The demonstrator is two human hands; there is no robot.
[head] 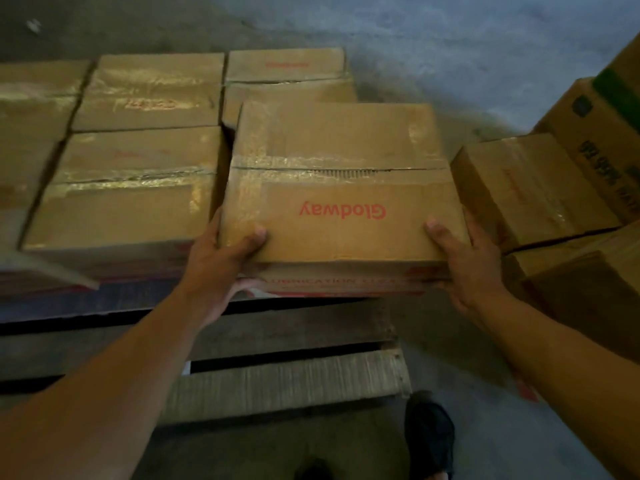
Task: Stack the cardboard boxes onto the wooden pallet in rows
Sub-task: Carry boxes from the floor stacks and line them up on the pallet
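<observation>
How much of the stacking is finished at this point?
Done: several taped boxes already sit side by side on the wooden pallet. In hand: the left hand and right hand grip the Glodway box at the right end of the near row. Left: a pile of boxes waits on the right, and the pallet shows bare wood in front.

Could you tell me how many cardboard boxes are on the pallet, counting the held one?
6: the held box, front right; the back right box; the middle back box; the middle front box; the left back box; the left front box. Others may be hidden.
</observation>
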